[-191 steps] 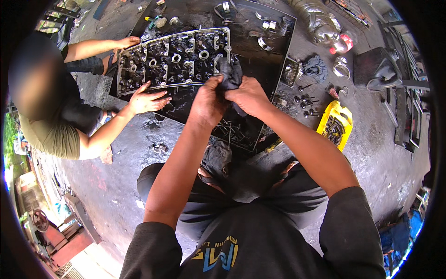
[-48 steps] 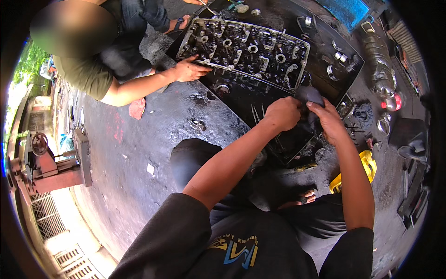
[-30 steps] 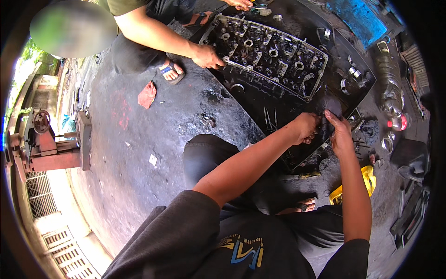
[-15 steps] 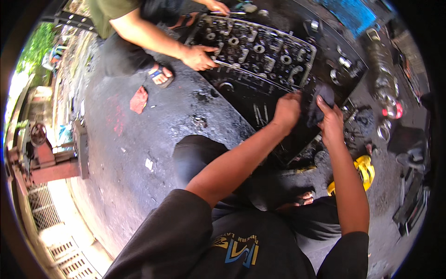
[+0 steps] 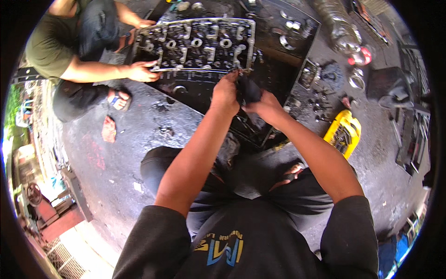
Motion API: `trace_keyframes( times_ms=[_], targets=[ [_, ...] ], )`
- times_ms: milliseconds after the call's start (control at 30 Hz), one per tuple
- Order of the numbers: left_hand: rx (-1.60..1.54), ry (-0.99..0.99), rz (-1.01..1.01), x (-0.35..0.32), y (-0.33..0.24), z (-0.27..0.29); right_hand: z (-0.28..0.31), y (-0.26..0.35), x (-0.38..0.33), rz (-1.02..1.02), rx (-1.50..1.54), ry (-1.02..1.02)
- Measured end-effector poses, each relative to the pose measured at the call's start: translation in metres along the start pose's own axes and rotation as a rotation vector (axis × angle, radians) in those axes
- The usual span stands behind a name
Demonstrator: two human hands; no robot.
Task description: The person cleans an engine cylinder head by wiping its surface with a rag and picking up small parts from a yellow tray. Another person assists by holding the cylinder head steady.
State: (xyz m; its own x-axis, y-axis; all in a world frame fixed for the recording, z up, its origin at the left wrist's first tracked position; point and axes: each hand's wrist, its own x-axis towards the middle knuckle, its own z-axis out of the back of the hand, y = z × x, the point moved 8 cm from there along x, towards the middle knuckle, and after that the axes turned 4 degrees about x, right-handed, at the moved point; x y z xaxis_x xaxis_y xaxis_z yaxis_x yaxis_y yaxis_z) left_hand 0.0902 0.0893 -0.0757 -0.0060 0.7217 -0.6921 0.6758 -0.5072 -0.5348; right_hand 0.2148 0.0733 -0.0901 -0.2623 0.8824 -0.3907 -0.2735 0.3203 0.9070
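A small dark greasy part (image 5: pixel 248 89) is being gripped between both hands, left hand (image 5: pixel 226 92) and right hand (image 5: pixel 265 105) clenched round it, right by the grimy metal cylinder head (image 5: pixel 197 44), probably for a steadier hold. A co-worker's hand (image 5: pixel 141 71) is being pressed on the head's edge.

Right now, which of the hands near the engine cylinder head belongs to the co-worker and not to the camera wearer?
The hand resting on the cylinder head's left end: its arm comes from the green-shirted person at upper left. The left hand and right hand grip a dark part.
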Motion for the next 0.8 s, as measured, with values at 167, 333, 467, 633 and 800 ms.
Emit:
trace_keyframes(
  times_ms=[167,333,467,633,800],
  targets=[
    [0.362,-0.109,-0.147,0.016,-0.009,0.036,-0.006,-0.051,-0.009,-0.121,-0.439,0.061],
    [0.414,-0.06,-0.298,0.036,-0.009,0.04,0.076,-0.008,-0.016,-0.053,-0.708,0.262],
    [0.71,-0.053,-0.472,0.05,-0.027,0.019,0.324,0.057,-0.082,0.22,-0.765,-0.713],
    [0.908,-0.038,-0.482,0.057,-0.019,0.016,0.582,-0.028,-0.22,-0.374,-0.667,-1.68],
    [1.523,-0.291,-0.476,0.048,-0.016,0.032,0.727,-0.134,-0.185,-0.471,-0.357,-1.383]
  ],
)
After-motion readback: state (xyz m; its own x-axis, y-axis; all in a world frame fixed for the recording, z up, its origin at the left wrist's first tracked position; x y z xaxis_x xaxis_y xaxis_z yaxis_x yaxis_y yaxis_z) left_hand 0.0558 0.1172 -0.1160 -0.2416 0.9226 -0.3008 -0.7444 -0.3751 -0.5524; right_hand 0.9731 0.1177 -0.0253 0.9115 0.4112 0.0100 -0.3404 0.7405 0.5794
